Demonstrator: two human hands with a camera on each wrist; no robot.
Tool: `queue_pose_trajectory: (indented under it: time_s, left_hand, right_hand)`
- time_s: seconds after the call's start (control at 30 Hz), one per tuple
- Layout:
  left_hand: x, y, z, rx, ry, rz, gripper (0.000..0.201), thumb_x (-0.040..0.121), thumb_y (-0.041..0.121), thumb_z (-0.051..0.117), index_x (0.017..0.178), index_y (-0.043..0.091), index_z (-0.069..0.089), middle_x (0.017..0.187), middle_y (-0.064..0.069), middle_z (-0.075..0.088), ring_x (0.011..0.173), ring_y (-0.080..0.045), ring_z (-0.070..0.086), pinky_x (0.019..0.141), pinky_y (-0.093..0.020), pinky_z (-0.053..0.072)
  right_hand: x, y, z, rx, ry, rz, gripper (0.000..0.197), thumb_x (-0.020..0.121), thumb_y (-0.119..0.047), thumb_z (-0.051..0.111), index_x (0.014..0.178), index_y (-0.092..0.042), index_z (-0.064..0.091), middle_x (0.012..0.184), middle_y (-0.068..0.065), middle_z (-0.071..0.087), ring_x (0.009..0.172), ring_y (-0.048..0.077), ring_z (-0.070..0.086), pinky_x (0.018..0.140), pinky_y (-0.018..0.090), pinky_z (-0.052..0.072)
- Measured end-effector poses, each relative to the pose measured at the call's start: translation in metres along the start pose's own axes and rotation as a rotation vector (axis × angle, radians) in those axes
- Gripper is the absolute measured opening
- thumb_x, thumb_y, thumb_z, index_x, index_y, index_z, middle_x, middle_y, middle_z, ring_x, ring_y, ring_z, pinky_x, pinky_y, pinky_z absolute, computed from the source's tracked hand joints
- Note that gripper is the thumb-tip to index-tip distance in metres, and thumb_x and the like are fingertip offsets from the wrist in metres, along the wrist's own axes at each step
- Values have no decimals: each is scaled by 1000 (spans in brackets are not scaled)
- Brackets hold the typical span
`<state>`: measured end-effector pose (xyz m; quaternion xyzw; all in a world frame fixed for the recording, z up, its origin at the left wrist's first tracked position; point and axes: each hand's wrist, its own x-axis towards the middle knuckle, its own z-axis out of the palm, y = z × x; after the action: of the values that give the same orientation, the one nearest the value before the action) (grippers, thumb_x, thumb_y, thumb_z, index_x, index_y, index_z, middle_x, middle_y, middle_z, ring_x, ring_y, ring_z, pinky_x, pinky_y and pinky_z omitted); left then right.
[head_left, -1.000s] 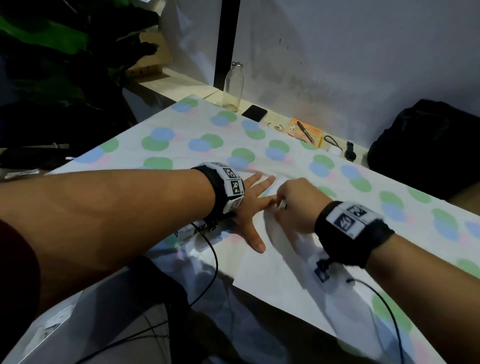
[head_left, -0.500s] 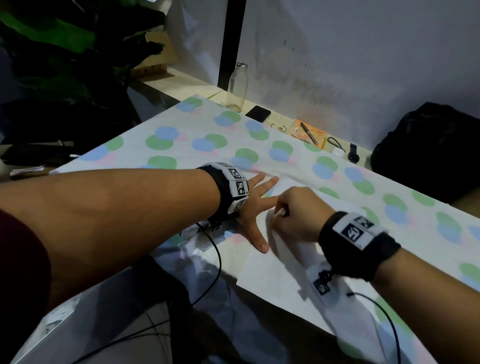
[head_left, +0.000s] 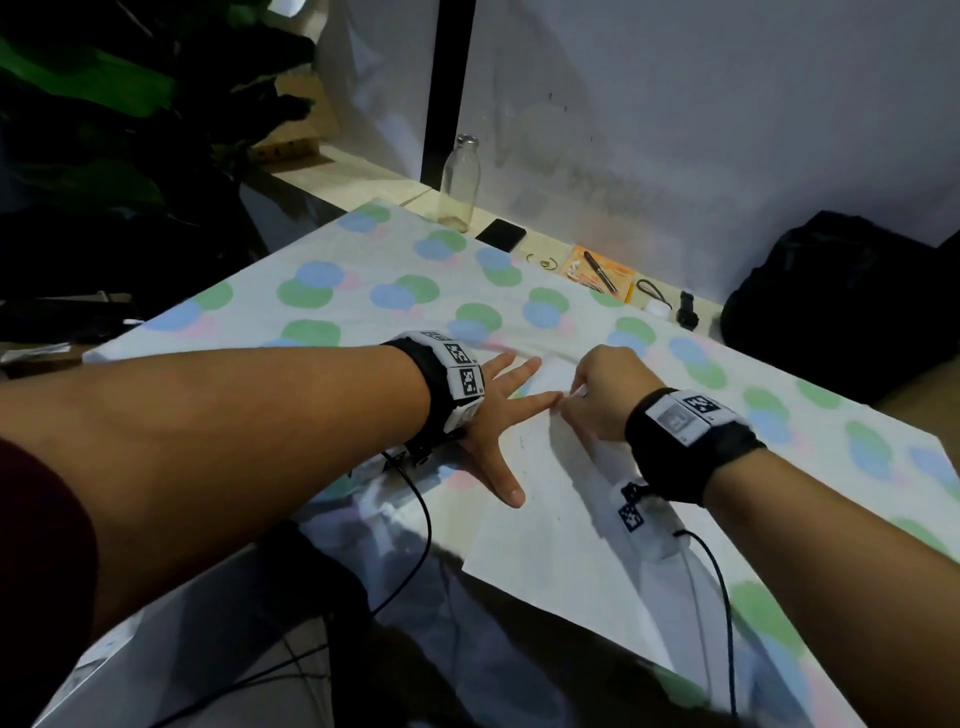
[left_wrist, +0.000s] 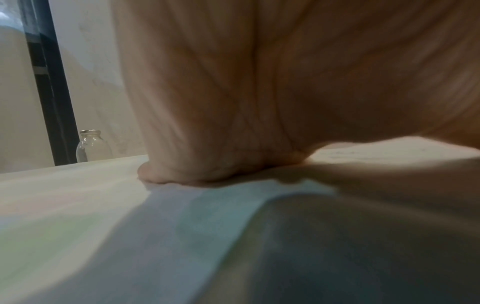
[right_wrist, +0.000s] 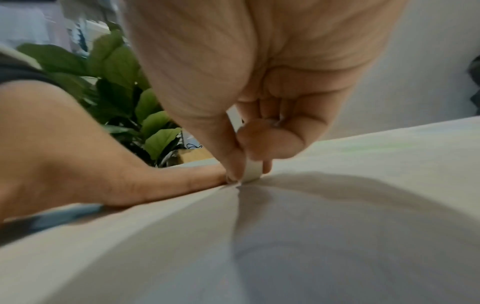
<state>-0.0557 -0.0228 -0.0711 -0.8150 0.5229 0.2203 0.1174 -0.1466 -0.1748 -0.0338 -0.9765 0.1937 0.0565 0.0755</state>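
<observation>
A white sheet of paper is being worked on at a surface that is being covered by a cloth printed with green, blue and pink dots. The sheet is lying on the cloth near the front edge, between the person's two forearms.

The left hand is being laid flat at the sheet's left edge, fingers straight and spread, with nothing being gripped. In the left wrist view the heel of the palm is being pressed onto the cloth. The forefinger is being stretched along the paper until its tip is touching the thumb of the right hand.

The right hand is being curled, and a small white piece is being pinched between thumb and forefinger and held upright, its lower end being pressed against the paper. What the piece is cannot be told. In the right wrist view a crease is being shown running across the sheet from that spot toward the camera.

Along the far wall, an empty glass bottle, a black phone and a pen on an orange packet are being left on the bare wood. A black bag is being seen at the right, and a leafy plant at the left.
</observation>
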Motion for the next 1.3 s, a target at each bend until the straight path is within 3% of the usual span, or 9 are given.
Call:
queue_pose_trajectory:
  time_s: [0.2, 0.37, 0.43, 0.57, 0.77, 0.9, 1.03, 1.17, 1.3]
  left_hand:
    - [2, -1, 4, -14, 23, 9, 139, 50, 97, 62, 149, 53, -24, 160, 5, -40, 150, -28, -31, 110, -77, -4]
    - [1, 0, 1, -1, 10, 4, 141, 53, 96, 62, 151, 49, -27, 160, 3, -41, 150, -29, -31, 111, -76, -4]
    - [0, 0, 1, 7, 11, 4, 141, 52, 98, 61, 152, 49, -26, 160, 3, -41, 151, -29, -31, 111, -76, -4]
    - [2, -1, 4, -5, 19, 10, 137, 52, 97, 61, 152, 52, -21, 160, 3, -40, 150, -30, -31, 111, -77, -5]
    - [1, 0, 0, -13, -1, 1, 141, 49, 98, 61, 149, 53, -27, 159, 6, -43, 149, -28, -34, 110, -76, -7]
    - [-1, 0, 0, -7, -9, -2, 140, 47, 102, 56, 147, 55, -29, 158, 7, -43, 149, -27, -35, 113, -73, -7]
    - [-10, 8, -2, -22, 3, -31, 140, 46, 104, 53, 150, 53, -25, 158, 5, -43, 149, -32, -32, 116, -72, -3]
    - [-32, 23, -3, 7, -11, -73, 136, 53, 107, 40, 159, 40, -12, 160, 5, -41, 150, -41, -27, 116, -73, -1]
    - [-71, 36, 3, 78, -30, -41, 121, 75, 97, 28, 161, 23, -13, 165, 1, -30, 154, -25, -21, 119, -69, -2]
  right_hand:
    - [-53, -19, 19, 32, -133, -203, 10, 81, -23, 63, 72, -18, 64, 79, -1, 68, 71, 16, 61, 61, 26, 43]
    - [0, 3, -3, -8, 5, 23, 27, 85, -36, 72, 86, -10, 71, 86, 9, 71, 78, 25, 67, 68, 31, 56]
    - [3, -2, 0, -24, -2, 4, 30, 85, -38, 73, 88, -8, 68, 86, 9, 69, 79, 27, 66, 68, 30, 54]
    - [-36, -19, 20, -24, -89, -139, 18, 85, -28, 62, 75, -14, 63, 77, 2, 66, 72, 22, 63, 64, 31, 51]
    - [-27, 10, -12, 197, -21, 56, 17, 93, -26, 61, 86, -12, 67, 80, 6, 72, 64, 26, 71, 63, 38, 61]
    - [-53, 35, -20, 39, -6, 82, 12, 93, -31, 63, 87, -21, 61, 99, 2, 68, 86, 21, 62, 70, 31, 46]
    - [-79, 37, -5, -2, -105, 133, 15, 96, -35, 59, 92, -21, 58, 108, 5, 66, 96, 24, 61, 74, 31, 43]
    - [-84, 26, 3, 52, -100, 124, 14, 95, -34, 56, 94, -20, 59, 106, 4, 67, 94, 23, 60, 73, 31, 44]
    - [-85, 19, 6, -4, -114, 92, 20, 97, -34, 52, 102, -17, 60, 107, 6, 67, 96, 27, 61, 81, 36, 51]
